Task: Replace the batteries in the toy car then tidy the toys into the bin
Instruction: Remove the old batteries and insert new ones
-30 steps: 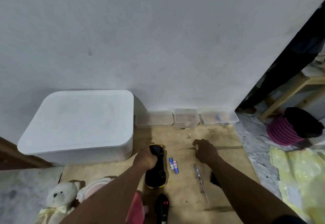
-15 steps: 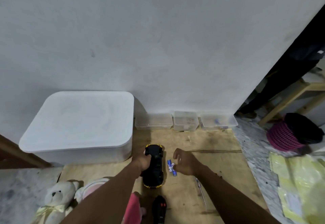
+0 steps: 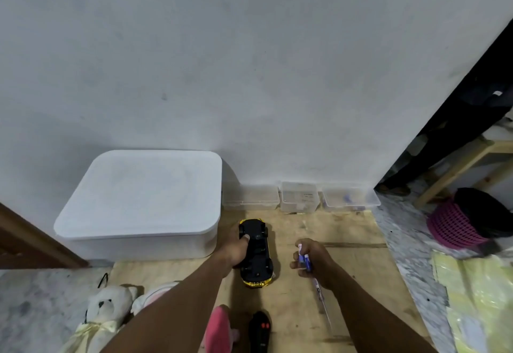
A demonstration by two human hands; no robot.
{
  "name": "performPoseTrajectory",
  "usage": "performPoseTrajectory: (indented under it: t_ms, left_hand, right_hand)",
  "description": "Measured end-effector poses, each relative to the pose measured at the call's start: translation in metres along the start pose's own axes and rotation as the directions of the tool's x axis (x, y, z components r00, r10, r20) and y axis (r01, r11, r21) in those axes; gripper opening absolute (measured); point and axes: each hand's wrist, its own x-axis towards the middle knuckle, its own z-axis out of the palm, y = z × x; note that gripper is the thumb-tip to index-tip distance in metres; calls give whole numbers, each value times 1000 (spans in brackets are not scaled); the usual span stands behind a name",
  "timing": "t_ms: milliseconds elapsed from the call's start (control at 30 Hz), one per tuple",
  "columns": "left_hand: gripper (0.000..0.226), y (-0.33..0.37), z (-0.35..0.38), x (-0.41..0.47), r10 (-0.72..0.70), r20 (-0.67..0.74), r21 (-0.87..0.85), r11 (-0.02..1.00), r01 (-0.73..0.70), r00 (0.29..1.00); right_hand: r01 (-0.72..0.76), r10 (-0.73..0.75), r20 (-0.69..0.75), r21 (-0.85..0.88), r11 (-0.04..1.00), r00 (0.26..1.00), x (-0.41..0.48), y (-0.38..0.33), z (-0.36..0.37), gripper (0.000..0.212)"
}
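Car [image 3: 256, 252] sits belly-up on the plywood [image 3: 333, 230], just right of the lidded bin [image 3: 144, 203], with the left hand [image 3: 236, 250] curled round its side. The right hand [image 3: 316, 258] pinches two batteries [image 3: 303, 258]. They're small slick cylinders, so I reckon they could slip and roll off. The car's glossy plastic shell might skid too if it's pressed.

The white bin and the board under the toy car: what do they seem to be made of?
White bin: probably plastic with a matte finish, going by its smooth, rounded moulded corners and lipped lid. Board: looks like bare plywood, tan and unvarnished, with faint grain, scuffs and dark marks.
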Motion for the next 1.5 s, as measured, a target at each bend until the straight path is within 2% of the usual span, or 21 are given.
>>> performPoseTrajectory:
  t_ms: [33, 100, 167, 233, 300, 367, 400, 433, 500, 633, 667, 767, 867, 933, 967, 1133, 1200, 1367, 1500]
  left_hand:
    - [52, 2, 0, 0, 10, -2, 8, 1000, -10, 1000]
    - [52, 7, -1, -5, 15, -8, 17, 1000, -15, 1000]
    - [51, 14, -3, -11, 19, -8, 9, 1000, -19, 1000]
    - [52, 17, -6, -15, 11, -8, 3, 1000, -11, 1000]
    - [52, 15, -8, -12, 20, -31, 17, 1000, -20, 999]
    - [51, 14, -9, -8, 26, -36, 32, 999, -24, 999]
    - [50, 14, -10, -6, 23, -36, 30, 999, -22, 999]
    - [47, 15, -10, -8, 16, -28, 9, 1000, -16, 999]
    - [39, 19, -13, -12, 9, -6, -18, 1000, -9, 1000]
    - [31, 30, -17, -22, 15, 20, -64, 998, -13, 1000]
    - [27, 33, -18, -24, 5, 36, -74, 997, -3, 999]
    - [32, 44, -18, -31, -45, 105, -108, 993, 56, 993]
    - [31, 57, -17, -35, -31, 141, -144, 988, 51, 990]
    - [26, 69, -14, -41, 13, 140, -165, 986, 11, 990]
    - [24, 76, -12, -44, 33, 134, -174, 985, -9, 990]
    - [26, 102, -3, -54, 93, 103, -226, 972, -68, 990]
    - [27, 105, -2, -53, 112, 98, -222, 971, -88, 989]
    - [24, 112, -2, -53, 154, 65, -244, 961, -134, 986]
    - [24, 118, -5, -51, 163, 36, -243, 958, -149, 986]
  right_hand:
    - [-15, 15, 11, 37, 999, 1000, -3, -1, 2, 15]
    - [-4, 3, -8, -35, 999, 1000, -6, 0, 9, 13]
    - [96, -118, -56, -307, 947, 991, -4, 5, 16, 21]
    - [194, -252, -7, -614, 765, 968, -1, 13, 28, 23]
    - [232, -265, 96, -804, 548, 960, -3, 19, 45, 19]
    - [255, -278, 152, -888, 382, 948, -5, 29, 60, 38]
    - [251, -292, 153, -908, 336, 944, -5, 34, 66, 43]
    - [249, -323, 144, -916, 313, 935, -6, 37, 70, 39]
    - [214, -355, 86, -917, 337, 931, -3, 43, 72, 29]
    - [203, -344, 29, -853, 481, 939, 5, 38, 51, 23]
    - [210, -357, -3, -804, 557, 934, 3, 31, 43, 23]
    - [314, -405, -111, -459, 831, 908, -18, -5, 24, 8]
    - [358, -373, -127, -131, 925, 919, -33, -46, 7, 12]
    - [381, -379, -75, 26, 924, 922, -45, -70, 3, 19]
    - [396, -393, -52, 45, 917, 918, -50, -81, 5, 21]
    - [477, -501, -93, -196, 857, 861, -71, -107, 26, 22]
    - [496, -532, -128, -233, 836, 837, -71, -108, 36, 20]
    - [575, -693, -181, -437, 692, 698, -66, -110, 47, 14]
    - [572, -744, -164, -540, 617, 648, -63, -112, 53, 9]
